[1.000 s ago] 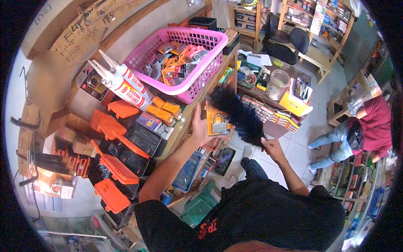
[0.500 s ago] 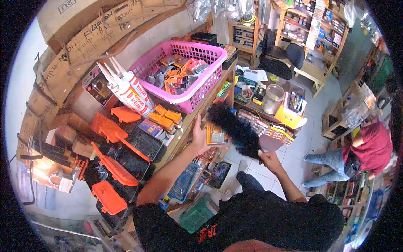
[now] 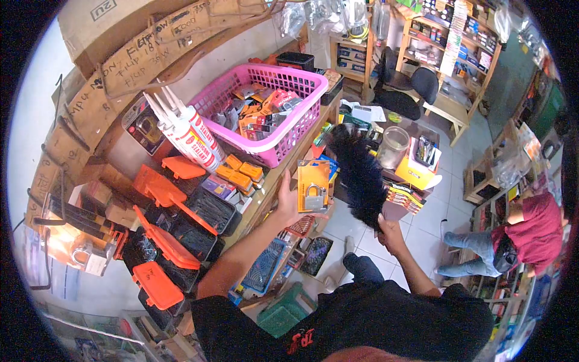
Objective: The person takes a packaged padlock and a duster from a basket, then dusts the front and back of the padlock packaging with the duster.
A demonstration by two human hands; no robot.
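My left hand (image 3: pixel 288 202) holds a padlock package (image 3: pixel 313 187), an orange card with a metal padlock on its front, upright and facing me. The black fluffy duster (image 3: pixel 359 175) is gripped at its lower end by my right hand (image 3: pixel 391 234), and its bristles point up and to the left. Duster and package are apart, with the duster just right of the package. Beyond my left hand, a pink basket (image 3: pixel 274 145) with packaged goods stands on the wooden shelf (image 3: pixel 259 208).
White sealant tubes (image 3: pixel 196 145), small orange boxes (image 3: pixel 238 172) and black bins with orange lids (image 3: pixel 160 286) line the left. A clear jar (image 3: pixel 393 145) and a yellow box (image 3: pixel 416 172) stand on the desk. Another person (image 3: pixel 531 232) bends at the right shelves.
The duster has moved from in front of the package to its right, uncovering the padlock card. My right hand has shifted slightly right. The left hand still holds the package.
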